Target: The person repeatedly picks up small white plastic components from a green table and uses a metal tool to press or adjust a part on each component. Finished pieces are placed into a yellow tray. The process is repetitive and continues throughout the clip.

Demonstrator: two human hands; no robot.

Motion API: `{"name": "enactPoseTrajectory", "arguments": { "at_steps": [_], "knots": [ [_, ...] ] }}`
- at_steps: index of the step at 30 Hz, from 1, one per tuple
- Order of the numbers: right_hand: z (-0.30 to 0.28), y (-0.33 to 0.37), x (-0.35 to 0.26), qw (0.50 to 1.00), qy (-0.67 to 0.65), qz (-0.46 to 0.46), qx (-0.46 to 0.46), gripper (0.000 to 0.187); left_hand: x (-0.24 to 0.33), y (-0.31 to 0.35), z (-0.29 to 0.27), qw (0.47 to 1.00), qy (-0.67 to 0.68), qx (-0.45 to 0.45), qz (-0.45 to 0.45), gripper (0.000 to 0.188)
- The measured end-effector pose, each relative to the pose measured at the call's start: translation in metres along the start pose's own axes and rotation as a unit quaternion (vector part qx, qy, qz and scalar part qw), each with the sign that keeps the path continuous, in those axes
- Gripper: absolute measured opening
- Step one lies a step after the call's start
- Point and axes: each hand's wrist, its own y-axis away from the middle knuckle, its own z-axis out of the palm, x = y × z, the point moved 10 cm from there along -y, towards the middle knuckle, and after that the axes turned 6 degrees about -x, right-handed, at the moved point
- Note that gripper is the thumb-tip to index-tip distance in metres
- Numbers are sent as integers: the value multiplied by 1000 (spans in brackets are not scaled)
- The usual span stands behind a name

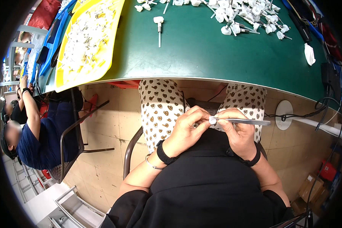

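Over my lap, just off the table's near edge, both hands meet at a small white plastic piece. My left hand pinches this piece between thumb and fingers. A pair of grey metal tweezers lies in my right hand, its wide end pointing right and its tips at the white piece. Fingers partly cover the piece, so its full shape is hidden. On the green table lies a similar single part, with a white head, a metal middle and a thin stem.
A yellow tray full of small white and metal parts stands at the table's left. Several white-headed parts are heaped at the far right. A crumpled white item and cables lie further right. Another person sits at left.
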Motion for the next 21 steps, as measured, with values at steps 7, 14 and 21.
{"name": "enactPoseTrajectory", "arguments": {
  "at_steps": [7, 14, 21],
  "knots": [
    [0, 0, 0, 1000, 9, -3, 3, 6, -1, 1, 1, 1000, -7, -6, 3, 12],
    [0, 1, 1, 1000, 15, 4, -7, 6, 0, 2, 2, 1000, -4, -3, 12, 11],
    [-1, 2, 0, 1000, 1, -10, 9, 6, -1, 2, 2, 1000, 12, -3, -1, 10]
  ]
}}
